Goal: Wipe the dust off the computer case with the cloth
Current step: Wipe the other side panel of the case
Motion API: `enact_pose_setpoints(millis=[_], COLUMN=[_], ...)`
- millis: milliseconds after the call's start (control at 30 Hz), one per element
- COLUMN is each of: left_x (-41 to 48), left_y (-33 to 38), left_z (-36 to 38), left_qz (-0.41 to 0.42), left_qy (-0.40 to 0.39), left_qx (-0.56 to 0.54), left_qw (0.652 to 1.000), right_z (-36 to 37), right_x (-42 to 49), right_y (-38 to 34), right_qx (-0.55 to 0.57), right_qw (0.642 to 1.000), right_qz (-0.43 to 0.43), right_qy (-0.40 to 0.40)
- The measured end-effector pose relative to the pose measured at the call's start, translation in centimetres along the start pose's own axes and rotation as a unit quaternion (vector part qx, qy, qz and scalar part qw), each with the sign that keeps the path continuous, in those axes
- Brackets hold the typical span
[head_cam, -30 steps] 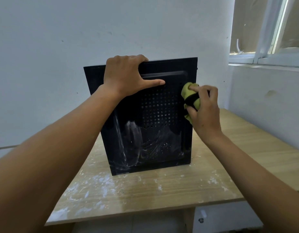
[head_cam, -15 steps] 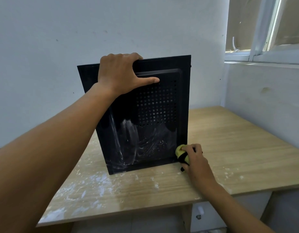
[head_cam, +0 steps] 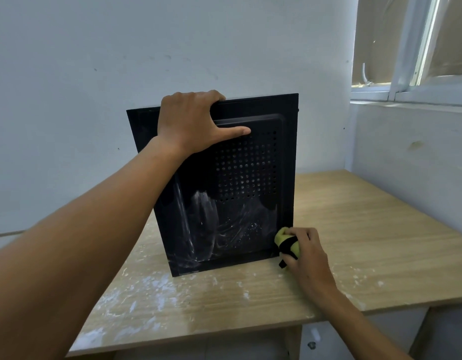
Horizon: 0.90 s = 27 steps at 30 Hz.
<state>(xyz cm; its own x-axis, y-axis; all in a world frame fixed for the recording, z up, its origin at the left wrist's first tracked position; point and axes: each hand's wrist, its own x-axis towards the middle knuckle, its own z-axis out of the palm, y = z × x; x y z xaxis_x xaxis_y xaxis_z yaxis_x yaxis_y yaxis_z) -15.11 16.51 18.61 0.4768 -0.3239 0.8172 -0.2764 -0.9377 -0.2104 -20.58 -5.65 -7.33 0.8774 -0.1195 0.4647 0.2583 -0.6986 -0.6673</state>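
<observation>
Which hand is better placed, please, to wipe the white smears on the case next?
Right: the right hand grips the cloth beside the smears; the left hand holds the case top.

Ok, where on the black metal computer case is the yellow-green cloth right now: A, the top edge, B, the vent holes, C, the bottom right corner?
C: the right hand presses the balled yellow-green cloth against the black computer case at its bottom right corner, while the left hand holds the top edge.
</observation>
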Motion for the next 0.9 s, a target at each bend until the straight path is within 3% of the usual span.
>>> enact_pose_setpoints(millis=[167,467,633,900], left_x=[0.0,-0.1,0.0,0.1], left_y=[0.0,0.1,0.1,0.0], left_z=[0.0,-0.2,-0.2,-0.1], left_qz=[0.001,0.0,-0.001,-0.003], left_qy=[0.003,0.005,0.003,-0.004], left_qx=[0.002,0.007,0.006,0.002], left_qw=[1.0,1.0,1.0,1.0], right_z=[-2.1,-8.8,-9.3,-7.1], right_x=[3.2,10.2,12.0,9.6], right_y=[-3.4,-12.6,-15.2,-12.4], right_qx=[0.039,0.101,0.06,0.008], right_qw=[0.992,0.962,0.962,0.962], right_qz=[-0.058,-0.165,-0.182,-0.209], right_qy=[0.102,0.194,0.192,0.176])
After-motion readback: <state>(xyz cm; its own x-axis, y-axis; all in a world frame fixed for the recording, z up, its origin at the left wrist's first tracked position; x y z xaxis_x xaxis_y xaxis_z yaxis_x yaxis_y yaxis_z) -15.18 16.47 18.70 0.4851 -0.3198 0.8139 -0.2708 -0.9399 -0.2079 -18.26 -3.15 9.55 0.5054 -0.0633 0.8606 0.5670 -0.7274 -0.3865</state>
